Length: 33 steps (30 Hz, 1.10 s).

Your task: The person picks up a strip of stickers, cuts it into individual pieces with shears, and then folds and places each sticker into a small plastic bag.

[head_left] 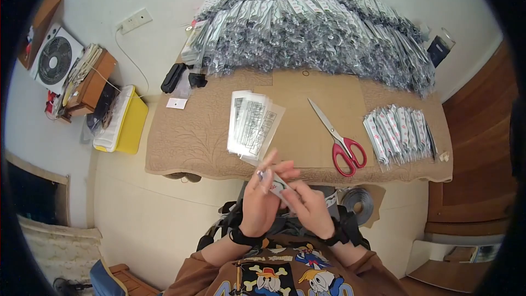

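Just off the table's front edge, my left hand [259,201] has its thumb on a narrow white packet [278,185] with red and green print, its other fingers partly stretched out. My right hand [313,207] pinches the lower end of the same packet, its fingers curled. Beyond my left hand lies a fanned stack of clear printed plastic bags [249,123]. A pair of scissors [342,142] with red handles rests to the right on a cardboard sheet [296,131], blades pointing away. Farther right is a row of similar narrow packets [399,135].
A large heap of filled clear packets [312,27] covers the back of the table against the wall. A black case [173,78] and a white card [176,103] lie at the left. A grey roll [359,205] sits below the table's front edge.
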### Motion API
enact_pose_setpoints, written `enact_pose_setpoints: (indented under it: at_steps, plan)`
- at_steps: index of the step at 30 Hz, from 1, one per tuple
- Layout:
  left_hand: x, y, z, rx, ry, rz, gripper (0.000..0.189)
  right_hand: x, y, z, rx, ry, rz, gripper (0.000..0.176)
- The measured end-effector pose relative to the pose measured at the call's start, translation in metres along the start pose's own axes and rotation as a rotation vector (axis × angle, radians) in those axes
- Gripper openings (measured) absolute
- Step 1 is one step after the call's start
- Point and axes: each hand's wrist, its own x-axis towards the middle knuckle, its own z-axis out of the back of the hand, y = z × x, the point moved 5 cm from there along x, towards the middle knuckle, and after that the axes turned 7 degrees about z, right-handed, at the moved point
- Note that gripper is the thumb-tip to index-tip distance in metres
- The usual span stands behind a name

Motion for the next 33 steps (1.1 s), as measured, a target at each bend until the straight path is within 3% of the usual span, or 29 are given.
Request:
enact_pose_setpoints:
  at_steps: [1, 3, 4, 7, 8, 13, 16, 18, 20, 27, 29, 30, 33]
  plan:
    - [0.002, 0.004, 0.003, -0.166, 0.013, 0.017, 0.041, 0.002, -0.004, 0.002, 0.005, 0.0, 0.002, 0.015]
    - [0.009, 0.013, 0.011, -0.499, 0.038, 0.051, 0.041, 0.005, 0.003, 0.006, -0.594, -0.032, 0.489, 0.019]
    - [0.012, 0.018, 0.019, -0.494, 0.038, 0.052, 0.041, 0.001, 0.009, 0.0, -0.893, -0.051, 0.733, 0.022]
    - [0.019, 0.023, 0.032, -0.787, 0.362, 0.116, 0.043, -0.001, 0.029, -0.002, -0.825, -0.089, 0.898, 0.028]
    - [0.019, 0.025, 0.034, -0.785, 0.361, 0.116, 0.043, -0.002, 0.034, -0.002, -0.791, -0.103, 0.977, 0.031]
    - [0.014, -0.004, 0.016, -0.384, 0.19, 0.036, 0.038, -0.004, 0.028, 0.023, -0.787, -0.1, 0.986, 0.024]
    - [0.027, -0.02, 0.02, -0.225, 0.121, -0.003, 0.037, -0.008, 0.019, 0.055, -0.251, -0.357, 0.671, 0.018]
    - [0.031, -0.053, 0.03, 1.478, -0.205, -0.765, 0.033, -0.014, 0.012, 0.061, -0.112, -0.379, 0.57, 0.017]
    - [0.033, -0.051, 0.03, 1.487, -0.203, -0.781, 0.034, -0.017, -0.002, 0.065, 0.164, -0.419, 0.359, 0.016]
    - [0.013, -0.032, 0.024, 1.518, -0.211, -0.845, 0.036, -0.006, 0.005, 0.032, 0.639, -0.398, 0.334, 0.018]
    - [-0.002, -0.012, 0.005, 1.464, 0.075, -0.653, 0.031, -0.002, 0.004, 0.032, 0.701, -0.394, 0.309, 0.018]
    - [-0.008, -0.004, 0.002, 1.464, 0.073, -0.656, 0.031, 0.001, -0.001, 0.036, 0.661, -0.43, 0.32, 0.018]
    - [-0.012, 0.014, 0.008, 0.875, 0.052, -0.353, 0.025, 0.009, -0.002, 0.052, 0.582, -0.497, 0.344, 0.017]
